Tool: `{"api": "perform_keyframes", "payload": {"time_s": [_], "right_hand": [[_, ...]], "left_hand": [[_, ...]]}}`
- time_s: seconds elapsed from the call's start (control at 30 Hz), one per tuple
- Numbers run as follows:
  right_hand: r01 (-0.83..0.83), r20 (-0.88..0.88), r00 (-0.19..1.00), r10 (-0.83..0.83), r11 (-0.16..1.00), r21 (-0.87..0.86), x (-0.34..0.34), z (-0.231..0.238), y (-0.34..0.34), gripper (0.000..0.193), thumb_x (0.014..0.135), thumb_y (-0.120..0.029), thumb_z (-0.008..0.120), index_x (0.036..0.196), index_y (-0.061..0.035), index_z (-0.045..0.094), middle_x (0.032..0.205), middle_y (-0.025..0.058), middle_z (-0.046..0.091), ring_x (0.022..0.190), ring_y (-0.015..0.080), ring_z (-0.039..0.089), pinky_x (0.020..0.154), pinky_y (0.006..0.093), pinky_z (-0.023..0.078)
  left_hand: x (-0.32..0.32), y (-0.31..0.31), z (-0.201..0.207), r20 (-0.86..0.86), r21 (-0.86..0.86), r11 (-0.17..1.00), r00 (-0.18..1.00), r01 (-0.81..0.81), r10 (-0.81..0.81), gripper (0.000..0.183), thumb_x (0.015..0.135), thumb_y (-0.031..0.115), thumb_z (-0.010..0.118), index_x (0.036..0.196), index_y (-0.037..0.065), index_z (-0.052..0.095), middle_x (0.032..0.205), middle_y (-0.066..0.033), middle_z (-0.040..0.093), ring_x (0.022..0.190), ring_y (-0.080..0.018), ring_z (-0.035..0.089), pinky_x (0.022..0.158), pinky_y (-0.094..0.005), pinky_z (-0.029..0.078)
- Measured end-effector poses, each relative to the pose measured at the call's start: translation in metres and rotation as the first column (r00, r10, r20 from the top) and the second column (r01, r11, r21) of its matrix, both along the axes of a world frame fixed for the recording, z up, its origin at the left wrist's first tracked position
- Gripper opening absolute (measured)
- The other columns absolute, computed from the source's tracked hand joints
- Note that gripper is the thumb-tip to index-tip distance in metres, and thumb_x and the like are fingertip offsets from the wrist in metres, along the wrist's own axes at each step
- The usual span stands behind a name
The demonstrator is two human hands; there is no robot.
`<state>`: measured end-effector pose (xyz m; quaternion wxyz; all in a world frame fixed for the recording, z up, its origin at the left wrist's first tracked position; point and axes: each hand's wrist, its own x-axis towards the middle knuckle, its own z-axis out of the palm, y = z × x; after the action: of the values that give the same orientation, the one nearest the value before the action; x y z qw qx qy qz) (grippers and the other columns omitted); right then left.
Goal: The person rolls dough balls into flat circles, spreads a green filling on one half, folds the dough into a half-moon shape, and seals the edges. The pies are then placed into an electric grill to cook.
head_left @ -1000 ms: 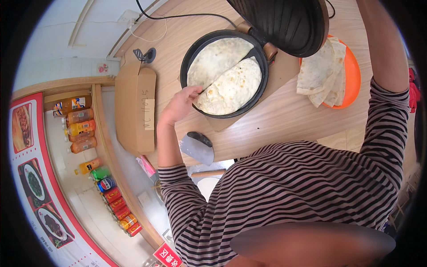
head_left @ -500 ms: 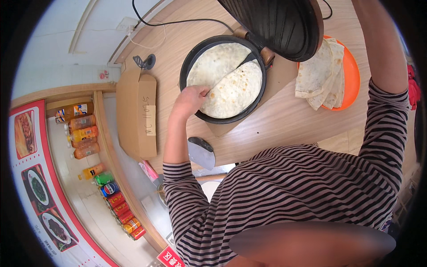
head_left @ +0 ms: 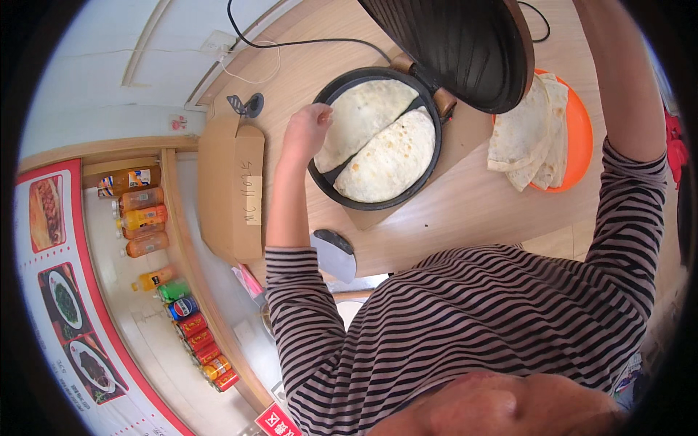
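Two folded, half-round filled flatbreads lie in the round black pan (head_left: 339,195) of an electric griddle. The far flatbread (head_left: 372,110) is pale; the near flatbread (head_left: 389,161) has golden-brown spots. A dark strip of pan shows between them. My left hand (head_left: 309,129) is at the pan's left rim, beside the far flatbread's left edge. Its fingers are curled together, and their tips hide whether they pinch anything. The griddle's ribbed black lid (head_left: 465,54) stands raised. My right forearm (head_left: 625,80) reaches up past the lid's right side; the hand is out of the picture.
Folded flatbreads (head_left: 534,134) sit on an orange plate (head_left: 579,138) at the right. A dark-handled scraper (head_left: 334,258) lies near the table's front edge. Left of the pan are a cardboard box (head_left: 229,192) and a black slotted utensil (head_left: 247,105). A black cord (head_left: 313,42) runs behind.
My left hand has moved away from me along the pan's left side, from the junction of the flatbreads to the far one's edge. The gap between them shows wider at the left. The view has shifted slightly.
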<state>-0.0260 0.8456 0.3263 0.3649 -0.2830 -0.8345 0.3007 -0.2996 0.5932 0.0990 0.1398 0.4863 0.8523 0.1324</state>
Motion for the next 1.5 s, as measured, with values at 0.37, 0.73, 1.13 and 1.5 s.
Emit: {"api": "perform_keyframes", "payload": {"time_s": [0.37, 0.73, 1.13, 1.5], "right_hand": [[-0.112, -0.008, 0.994, 0.112, 0.987, -0.116, 0.008, 0.004, 0.007, 0.022, 0.080, -0.018, 0.070, 0.079, 0.0037, 0.072, 0.065, 0.0041, 0.061, 0.060, 0.0117, 0.055, 0.056, 0.0285, 0.043], [0.129, 0.124, 0.987, -0.103, 0.967, -0.221, 0.006, 0.017, -0.005, 0.023, 0.078, -0.018, 0.071, 0.083, 0.0044, 0.072, 0.068, 0.0063, 0.065, 0.061, 0.0125, 0.059, 0.057, 0.0286, 0.044], [0.019, 0.042, 0.999, -0.018, 0.999, -0.029, 0.013, 0.005, 0.005, 0.026, 0.078, -0.020, 0.068, 0.085, 0.0049, 0.073, 0.069, 0.0085, 0.065, 0.063, 0.0153, 0.059, 0.061, 0.0305, 0.045], [0.049, 0.076, 0.996, -0.044, 0.997, -0.065, 0.009, 0.002, 0.011, 0.024, 0.082, -0.020, 0.071, 0.088, 0.0030, 0.072, 0.072, 0.0058, 0.063, 0.067, 0.0150, 0.057, 0.063, 0.0307, 0.044]], "left_hand": [[0.009, 0.094, -0.045, 0.015, -0.004, 0.990, 0.990, 0.138, -0.138, 0.026, 0.083, 0.013, 0.065, 0.107, 0.008, 0.074, 0.107, -0.0191, 0.070, 0.103, -0.0364, 0.066, 0.090, -0.0442, 0.053], [0.000, 0.103, -0.025, 0.226, -0.230, 0.934, 0.948, 0.274, -0.223, 0.040, 0.067, 0.015, 0.087, 0.102, 0.002, 0.072, 0.095, -0.0097, 0.067, 0.088, -0.0260, 0.063, 0.080, -0.0338, 0.052], [0.004, 0.100, 0.055, 0.385, -0.309, 0.842, 0.868, 0.441, -0.314, 0.024, 0.077, 0.008, 0.082, 0.099, 0.002, 0.073, 0.093, -0.0031, 0.071, 0.084, -0.0124, 0.063, 0.078, -0.0299, 0.051], [-0.025, 0.027, 0.122, 0.481, 0.104, 0.865, 0.736, 0.492, -0.477, 0.021, 0.078, -0.011, 0.065, 0.092, 0.002, 0.074, 0.096, -0.0072, 0.075, 0.094, -0.0166, 0.069, 0.088, -0.0304, 0.053]]}}
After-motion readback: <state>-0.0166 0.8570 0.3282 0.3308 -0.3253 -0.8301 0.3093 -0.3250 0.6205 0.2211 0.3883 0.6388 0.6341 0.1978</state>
